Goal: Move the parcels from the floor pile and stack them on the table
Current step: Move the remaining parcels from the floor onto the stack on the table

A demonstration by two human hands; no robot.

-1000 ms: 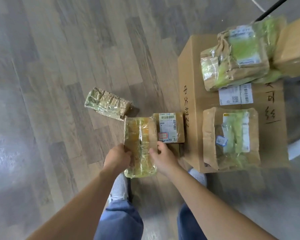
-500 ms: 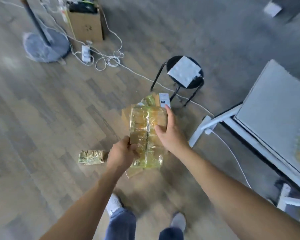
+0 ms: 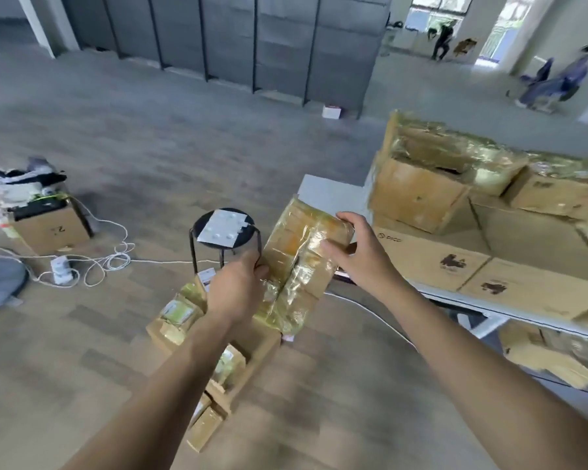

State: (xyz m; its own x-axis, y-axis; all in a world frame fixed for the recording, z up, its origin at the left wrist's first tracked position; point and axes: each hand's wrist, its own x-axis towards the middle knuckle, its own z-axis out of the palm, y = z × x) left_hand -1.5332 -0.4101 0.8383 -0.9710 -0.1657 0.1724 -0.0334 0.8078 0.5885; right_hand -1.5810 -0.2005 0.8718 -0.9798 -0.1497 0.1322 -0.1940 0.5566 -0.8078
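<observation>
I hold a brown parcel wrapped in yellowish tape (image 3: 299,262) in the air with both hands. My left hand (image 3: 236,286) grips its near left edge. My right hand (image 3: 360,252) grips its far right corner, fingers curled over the top. The parcel hangs just left of the white table (image 3: 323,191), whose top carries stacked cardboard parcels (image 3: 418,195). Below my arms the floor pile (image 3: 214,347) lies on a large flat box, with several small taped parcels on it.
A black stool (image 3: 226,228) with a white sheet stands just beyond the parcel. A cardboard box of clutter (image 3: 48,225), a power strip and white cables (image 3: 92,262) lie at the left. More parcels (image 3: 550,354) sit under the table. People move far back right.
The parcel has been lifted from the floor pile to chest height, and my view has swung up and right toward the table. Both hands stay on the parcel.
</observation>
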